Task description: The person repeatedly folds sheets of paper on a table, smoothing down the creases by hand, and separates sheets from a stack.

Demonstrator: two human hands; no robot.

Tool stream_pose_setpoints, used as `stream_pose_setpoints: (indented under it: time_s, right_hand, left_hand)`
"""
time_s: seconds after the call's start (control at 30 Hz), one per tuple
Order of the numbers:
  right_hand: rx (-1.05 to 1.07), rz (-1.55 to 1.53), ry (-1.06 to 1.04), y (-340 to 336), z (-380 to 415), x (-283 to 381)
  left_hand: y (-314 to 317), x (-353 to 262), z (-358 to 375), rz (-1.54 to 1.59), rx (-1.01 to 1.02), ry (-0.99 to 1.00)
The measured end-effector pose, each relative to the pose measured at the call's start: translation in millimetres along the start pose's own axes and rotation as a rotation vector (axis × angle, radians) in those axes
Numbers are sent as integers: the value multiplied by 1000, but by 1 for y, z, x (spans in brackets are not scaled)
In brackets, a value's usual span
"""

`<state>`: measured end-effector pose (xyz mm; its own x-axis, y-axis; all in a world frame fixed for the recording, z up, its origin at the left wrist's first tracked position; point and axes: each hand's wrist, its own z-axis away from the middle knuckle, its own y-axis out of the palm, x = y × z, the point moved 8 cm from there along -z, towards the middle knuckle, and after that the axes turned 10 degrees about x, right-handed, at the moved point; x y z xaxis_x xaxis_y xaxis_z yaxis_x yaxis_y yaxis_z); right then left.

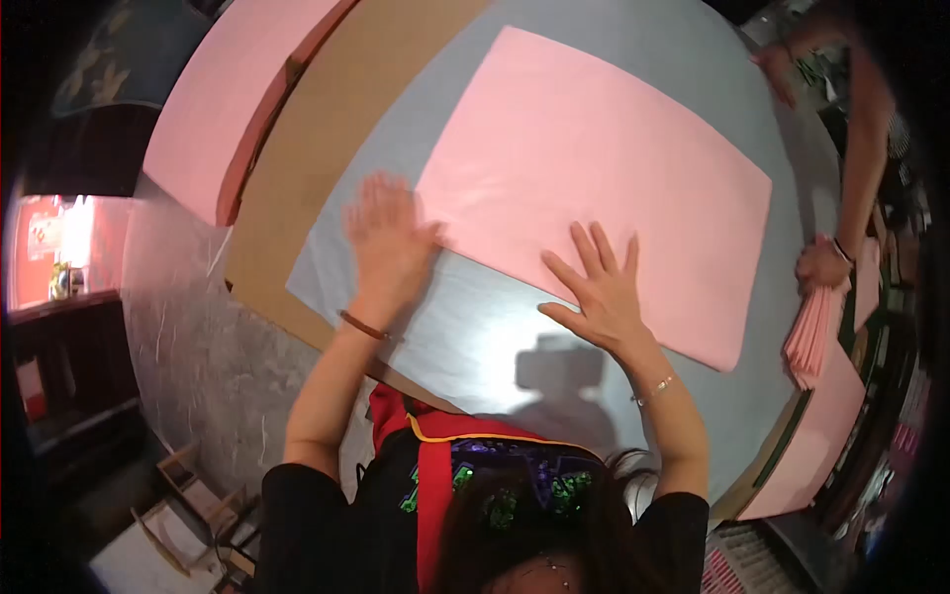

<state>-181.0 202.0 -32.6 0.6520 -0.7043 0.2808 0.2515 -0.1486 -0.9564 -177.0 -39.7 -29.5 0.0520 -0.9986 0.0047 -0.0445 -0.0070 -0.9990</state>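
A stack of pink paper sheets [604, 168] lies at an angle on a grey-blue covering [435, 327] over the table. My left hand [389, 233], slightly blurred, is spread at the stack's left corner, with its thumb side at the paper's edge. Over the near part of the stack, my right hand [602, 297] has its fingers fanned out, the fingertips over the pink surface. Neither hand grasps anything. A brown bracelet circles my left wrist and a thin one my right.
Brown cardboard [297, 168] borders the covering on the left, beside a thick pink stack [233, 99]. At right, another person's hand [824, 265] grips a fanned pink bundle [816, 332]; their other hand [777, 71] is at the far edge. A pink stack [807, 436] lies at lower right.
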Motion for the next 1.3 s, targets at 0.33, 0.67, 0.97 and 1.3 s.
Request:
stream_pose_setpoints:
  time_s: [0.33,0.67,0.97,1.3]
  right_hand:
    - [-106,-76,22,2,12,-15]
    - [-167,-84,643,6,144,-98]
    - [-280,2,1319,-18,259,-111]
    - [-294,69,761,10,107,-79]
  left_hand:
    - [24,-163,-5,217,191,560]
    - [20,-161,-5,107,175,461]
    - [19,-162,-4,155,116,483]
    - [18,-161,-3,189,77,492]
